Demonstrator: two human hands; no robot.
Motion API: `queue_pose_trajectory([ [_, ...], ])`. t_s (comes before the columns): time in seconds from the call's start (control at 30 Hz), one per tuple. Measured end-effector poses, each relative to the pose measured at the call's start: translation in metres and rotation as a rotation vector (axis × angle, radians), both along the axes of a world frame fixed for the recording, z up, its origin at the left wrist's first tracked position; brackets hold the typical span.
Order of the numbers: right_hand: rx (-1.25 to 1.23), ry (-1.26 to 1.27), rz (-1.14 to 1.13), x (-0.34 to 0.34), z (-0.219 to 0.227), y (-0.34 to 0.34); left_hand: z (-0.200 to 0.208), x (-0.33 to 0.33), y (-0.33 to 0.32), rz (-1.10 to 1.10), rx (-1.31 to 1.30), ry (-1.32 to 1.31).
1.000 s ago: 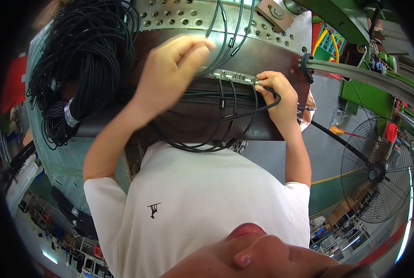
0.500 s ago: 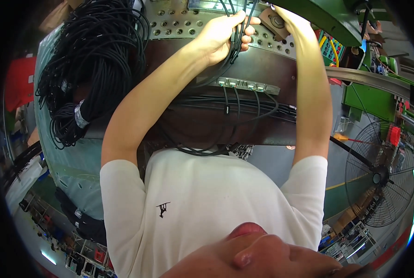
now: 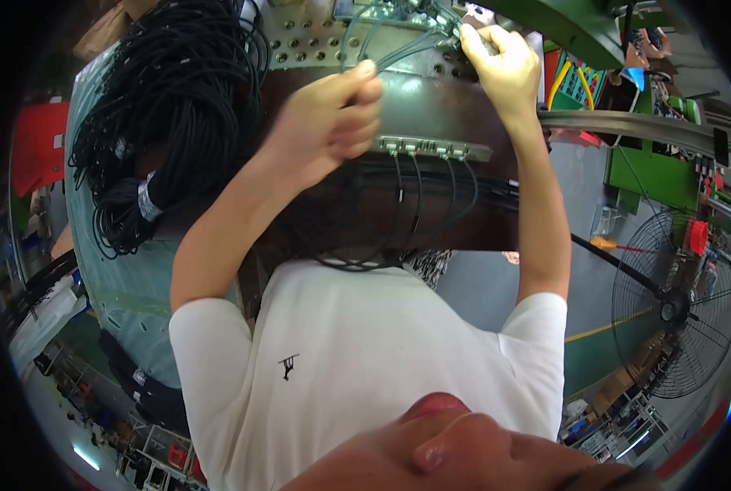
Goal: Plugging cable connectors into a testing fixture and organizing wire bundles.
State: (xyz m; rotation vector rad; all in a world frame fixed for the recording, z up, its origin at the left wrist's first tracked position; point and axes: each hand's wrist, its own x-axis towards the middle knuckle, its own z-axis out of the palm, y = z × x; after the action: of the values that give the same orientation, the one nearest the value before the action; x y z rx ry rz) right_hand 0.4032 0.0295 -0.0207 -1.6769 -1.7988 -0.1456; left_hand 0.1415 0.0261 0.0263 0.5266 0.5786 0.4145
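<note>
My left hand (image 3: 337, 119), blurred by motion, is closed on a bundle of thin black cables (image 3: 410, 51). The cables stretch from it across the perforated metal plate (image 3: 304, 41) toward my right hand. Thumb and fingers of my right hand (image 3: 503, 69) are bent together at the cables' far ends, beside the green machine arm; what lies between the fingertips is partly hidden. Nearer to me, a narrow metal connector strip (image 3: 431, 150) sits on the dark work surface (image 3: 435, 102), with several cables plugged into it and hanging toward me.
A large heap of black cables (image 3: 177, 98) lies at the left on a pale green cover (image 3: 124, 282). The green machine arm (image 3: 562, 29) overhangs the far right. A metal rail (image 3: 627, 121) and a black fan (image 3: 668, 307) stand on the right.
My left hand has moved left and toward me with the cables, drawing them aslant. My right hand has come back from behind the brown block, and its fingers now show by the cable ends.
</note>
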Motion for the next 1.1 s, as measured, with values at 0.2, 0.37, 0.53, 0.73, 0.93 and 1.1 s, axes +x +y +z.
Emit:
queue_pose_trajectory([
  [0.2, -0.11, 0.26, 0.378, -0.05, 0.019, -0.028, 0.02, -0.113, 0.042, 0.381, 0.128, -0.193],
  [0.37, -0.008, 0.222, 0.216, -0.028, -0.001, -0.029, 0.019, -0.302, 0.138, 0.794, 0.676, -0.254],
  [0.53, 0.056, -0.206, 0.184, -0.014, -0.012, -0.058, 0.005, -0.257, 0.137, 0.523, 1.033, 1.665],
  [0.73, 0.619, 0.321, -0.281, 0.078, 0.003, -0.123, 0.006, -0.101, 0.003, 0.463, 1.763, 1.131],
  [0.93, 0.113, -0.358, -0.364, 0.221, -0.077, -0.05, -0.047, -0.034, -0.048, -0.127, 1.875, 0.967],
  [1.1, 0.051, -0.397, -0.364, 0.237, -0.076, -0.037, -0.047, -0.037, -0.049, 0.007, 1.774, 0.824],
])
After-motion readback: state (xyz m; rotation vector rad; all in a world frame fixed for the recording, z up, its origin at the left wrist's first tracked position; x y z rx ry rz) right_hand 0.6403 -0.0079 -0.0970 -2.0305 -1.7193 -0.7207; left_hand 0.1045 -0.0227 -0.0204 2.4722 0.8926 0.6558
